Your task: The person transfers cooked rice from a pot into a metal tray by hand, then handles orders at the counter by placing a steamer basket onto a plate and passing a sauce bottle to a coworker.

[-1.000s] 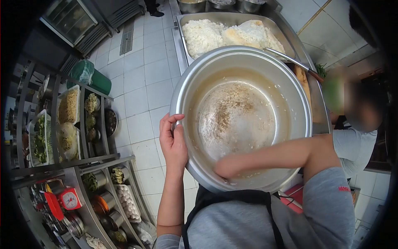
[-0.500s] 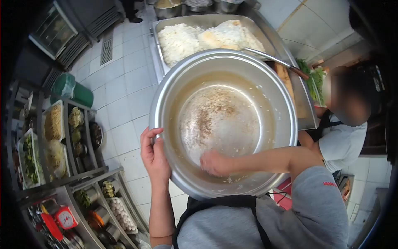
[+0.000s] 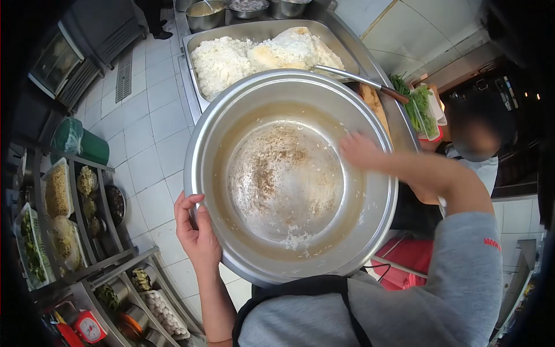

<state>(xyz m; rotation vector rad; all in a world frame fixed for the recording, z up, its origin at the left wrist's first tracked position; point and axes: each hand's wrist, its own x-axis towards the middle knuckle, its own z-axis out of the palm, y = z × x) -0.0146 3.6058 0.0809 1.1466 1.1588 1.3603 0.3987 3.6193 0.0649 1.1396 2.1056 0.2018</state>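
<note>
The large metal pot [image 3: 378,196] took up the middle of the frame, its mouth facing up at me; my left hand [image 3: 199,234] held its rim at the left of the pot, fingers curled and thumb bent in close to the edge; my right hand [image 3: 359,150] was inside the mouth, towards the upper right, too blurred for me to tell whether its fingers were spread or pressed together, or whether they touched the wall.

A patch of loose rice grains [image 3: 298,238] lay at the lower middle of the pot, below and to the left of my right hand, with open space between; from my left hand it lay to the right, across the rim; the pot was round, so no long axis showed.

Its inside was dull silver, with a tan band round the lower wall and brown residue [image 3: 272,165] on the bottom; stray grains dotted the right side.
</note>
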